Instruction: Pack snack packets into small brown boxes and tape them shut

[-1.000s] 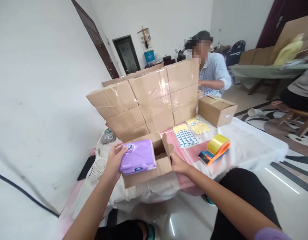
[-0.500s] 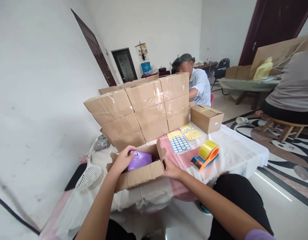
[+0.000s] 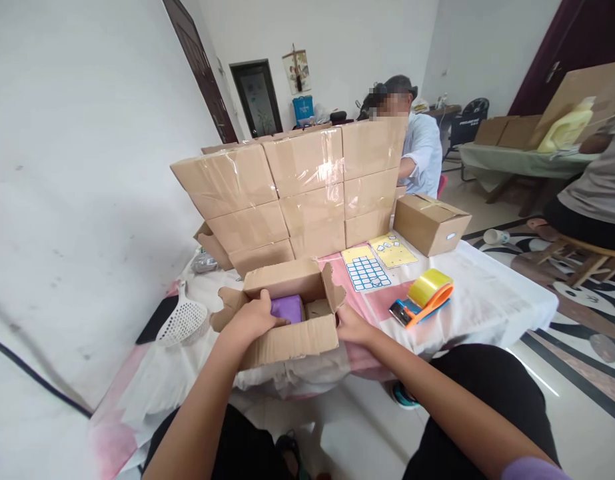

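Observation:
An open cardboard box point(image 3: 292, 343) stands near the table's front edge with its end flaps raised. Inside it lies a shiny purple package point(image 3: 286, 309), sunk below the rim, its left part covered by my hand. My left hand point(image 3: 254, 317) reaches over the box's left end, thumb and forefinger apart against the package. My right hand point(image 3: 353, 325) is closed on the right end of the box below its flap; some fingertips are hidden.
Taped boxes point(image 3: 307, 173) form a wall behind. Label sheets point(image 3: 367, 272) and a tape dispenser point(image 3: 422, 297) lie to the right, near a closed box point(image 3: 430, 223). At left is a white perforated scoop point(image 3: 182, 320). A person point(image 3: 420, 150) sits across, another point(image 3: 600, 177) at far right.
The purple package has gone down deeper into the box and the left hand has lowered with it. The right hand keeps its hold on the box end. The view has shifted slightly.

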The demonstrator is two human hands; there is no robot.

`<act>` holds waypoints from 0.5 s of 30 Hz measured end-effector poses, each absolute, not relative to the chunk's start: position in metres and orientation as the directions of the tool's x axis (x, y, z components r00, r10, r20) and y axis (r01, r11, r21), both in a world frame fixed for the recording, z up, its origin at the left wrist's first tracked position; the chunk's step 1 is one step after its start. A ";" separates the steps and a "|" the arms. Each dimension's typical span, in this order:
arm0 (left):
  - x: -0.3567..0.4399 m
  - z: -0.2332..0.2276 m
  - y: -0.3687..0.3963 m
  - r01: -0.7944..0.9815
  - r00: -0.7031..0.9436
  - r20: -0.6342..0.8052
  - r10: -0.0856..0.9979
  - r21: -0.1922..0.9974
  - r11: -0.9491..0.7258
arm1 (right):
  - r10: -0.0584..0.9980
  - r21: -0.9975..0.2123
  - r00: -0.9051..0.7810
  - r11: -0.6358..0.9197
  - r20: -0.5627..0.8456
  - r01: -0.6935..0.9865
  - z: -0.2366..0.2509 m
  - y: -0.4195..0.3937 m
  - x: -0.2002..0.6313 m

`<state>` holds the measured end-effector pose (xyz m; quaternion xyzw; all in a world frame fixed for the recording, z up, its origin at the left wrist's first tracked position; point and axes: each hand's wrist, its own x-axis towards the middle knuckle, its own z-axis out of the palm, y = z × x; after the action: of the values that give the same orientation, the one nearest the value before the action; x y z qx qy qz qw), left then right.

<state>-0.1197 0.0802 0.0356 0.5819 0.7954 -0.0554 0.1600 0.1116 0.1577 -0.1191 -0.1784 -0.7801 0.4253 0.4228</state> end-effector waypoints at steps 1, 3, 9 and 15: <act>-0.123 0.034 0.083 0.946 -0.239 -0.355 0.904 0.123 0.298 | 0.624 -0.801 -0.590 0.594 0.513 -0.070 -0.119 0.158 0.112; -0.132 0.031 0.088 0.948 -0.186 -0.403 0.896 0.166 0.272 | 0.620 -0.790 -0.588 0.611 0.520 -0.053 -0.119 0.159 0.112; -0.148 0.020 0.097 0.947 -0.038 -0.435 0.899 0.271 0.171 | 0.649 -0.804 -0.575 0.595 0.498 -0.024 -0.119 0.156 0.111; -0.126 0.027 0.075 0.976 -0.123 -0.251 0.960 0.146 0.163 | 0.690 -0.765 -0.504 0.638 0.519 0.086 -0.117 0.155 0.113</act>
<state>-0.1259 0.0754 0.0268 0.6465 0.7487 -0.0270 0.1440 0.1129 0.1549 -0.1174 -0.2444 -0.7941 0.3481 0.4342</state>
